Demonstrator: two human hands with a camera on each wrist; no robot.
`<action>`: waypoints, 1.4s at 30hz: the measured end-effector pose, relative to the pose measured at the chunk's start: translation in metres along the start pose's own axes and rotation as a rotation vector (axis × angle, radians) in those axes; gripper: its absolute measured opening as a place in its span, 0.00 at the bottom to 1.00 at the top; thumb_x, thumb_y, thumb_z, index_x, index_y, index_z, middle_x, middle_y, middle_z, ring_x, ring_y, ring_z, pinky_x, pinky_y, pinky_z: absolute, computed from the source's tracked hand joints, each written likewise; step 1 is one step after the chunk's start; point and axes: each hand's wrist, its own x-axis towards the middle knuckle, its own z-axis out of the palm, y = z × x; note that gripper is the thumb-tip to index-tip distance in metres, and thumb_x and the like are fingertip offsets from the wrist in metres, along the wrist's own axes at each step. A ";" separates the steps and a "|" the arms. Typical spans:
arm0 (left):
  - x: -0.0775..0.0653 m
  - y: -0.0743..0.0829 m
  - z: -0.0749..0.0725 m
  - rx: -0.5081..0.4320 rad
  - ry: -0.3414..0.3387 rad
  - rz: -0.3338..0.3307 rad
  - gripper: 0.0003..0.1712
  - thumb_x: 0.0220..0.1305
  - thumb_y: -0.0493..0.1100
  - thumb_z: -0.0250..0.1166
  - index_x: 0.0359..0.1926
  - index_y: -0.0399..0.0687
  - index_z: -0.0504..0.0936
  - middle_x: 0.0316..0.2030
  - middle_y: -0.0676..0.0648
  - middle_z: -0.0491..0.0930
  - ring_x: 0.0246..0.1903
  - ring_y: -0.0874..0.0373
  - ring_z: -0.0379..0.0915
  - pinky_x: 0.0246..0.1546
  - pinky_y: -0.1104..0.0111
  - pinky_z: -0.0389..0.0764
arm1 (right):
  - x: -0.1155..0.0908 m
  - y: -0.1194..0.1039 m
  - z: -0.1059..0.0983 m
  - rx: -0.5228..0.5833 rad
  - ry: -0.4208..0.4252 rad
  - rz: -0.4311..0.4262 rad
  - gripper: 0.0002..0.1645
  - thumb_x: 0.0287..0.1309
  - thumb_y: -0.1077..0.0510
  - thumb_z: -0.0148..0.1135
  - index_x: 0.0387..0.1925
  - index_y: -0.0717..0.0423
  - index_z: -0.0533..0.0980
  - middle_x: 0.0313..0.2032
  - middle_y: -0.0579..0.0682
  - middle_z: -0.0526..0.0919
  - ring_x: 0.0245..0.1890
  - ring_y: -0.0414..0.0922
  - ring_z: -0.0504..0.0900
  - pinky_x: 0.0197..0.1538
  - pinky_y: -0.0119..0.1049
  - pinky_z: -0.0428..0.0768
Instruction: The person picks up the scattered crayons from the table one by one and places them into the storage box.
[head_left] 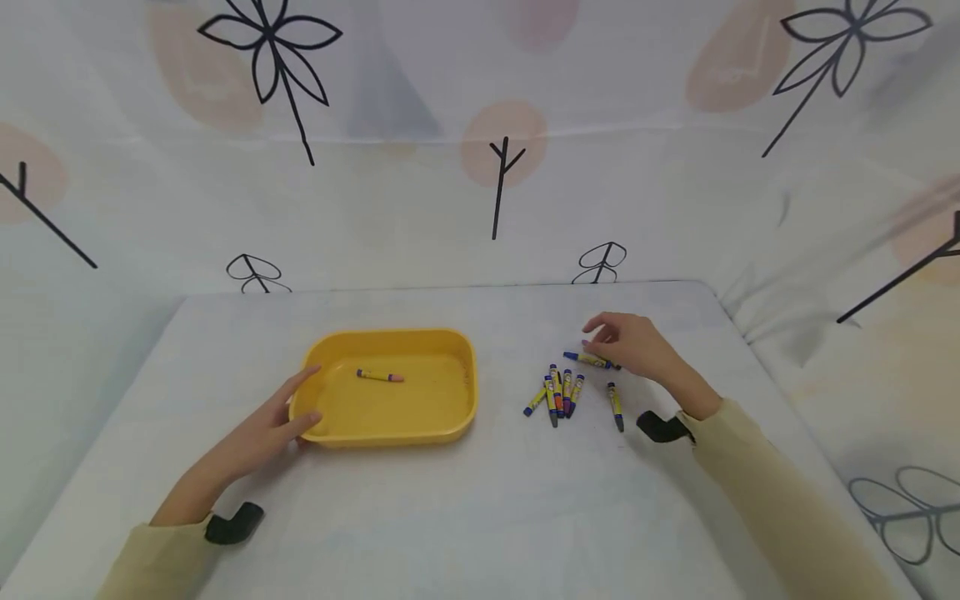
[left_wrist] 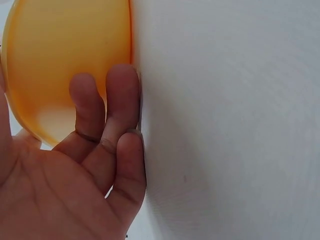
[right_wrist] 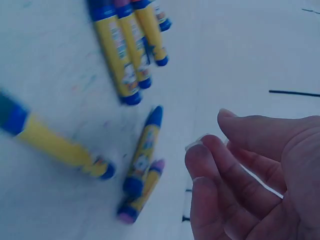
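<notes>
At the left end of a yellow tray [head_left: 390, 437], my left hand [head_left: 262, 429] grips the side, thumb and one finger over the rim. In the left wrist view the other fingers [left_wrist: 122, 92] lie against the tray's outer wall. One peach crayon [head_left: 378, 376] lies in the tray. My right hand [head_left: 633, 343] hovers over a blue crayon [right_wrist: 142, 155], which lies across a pinkish-purple crayon [right_wrist: 154, 177]. Its thumb and fingers are loosely bent, with nothing between them. A dark green crayon [head_left: 616, 407] lies apart, nearer the right wrist.
Several crayons [head_left: 567, 392] in yellow wrappers lie bunched right of the tray. A white cloth [head_left: 480, 517] covers the table, and a patterned sheet [head_left: 420, 208] hangs behind its far edge. Dark bands [head_left: 663, 427] sit at both wrists.
</notes>
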 end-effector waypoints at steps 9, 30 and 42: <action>0.000 -0.001 0.000 -0.006 -0.006 0.001 0.46 0.70 0.63 0.58 0.79 0.64 0.43 0.65 0.38 0.59 0.45 0.48 0.70 0.45 0.57 0.71 | -0.041 0.031 0.011 -0.004 -0.105 0.151 0.27 0.60 0.47 0.69 0.49 0.62 0.72 0.31 0.50 0.80 0.27 0.44 0.76 0.30 0.39 0.74; 0.001 -0.002 0.000 -0.029 -0.014 0.004 0.45 0.71 0.60 0.58 0.79 0.64 0.44 0.56 0.39 0.66 0.37 0.50 0.71 0.38 0.60 0.70 | -0.056 0.011 0.001 0.108 -0.164 0.193 0.24 0.61 0.61 0.62 0.57 0.64 0.72 0.36 0.55 0.81 0.29 0.46 0.80 0.32 0.41 0.82; -0.001 0.002 -0.001 -0.004 -0.011 0.009 0.45 0.71 0.61 0.57 0.79 0.62 0.44 0.67 0.38 0.57 0.45 0.48 0.69 0.45 0.57 0.70 | -0.039 -0.022 -0.003 0.220 -0.068 0.076 0.28 0.67 0.61 0.60 0.66 0.60 0.68 0.46 0.59 0.79 0.42 0.51 0.83 0.38 0.40 0.84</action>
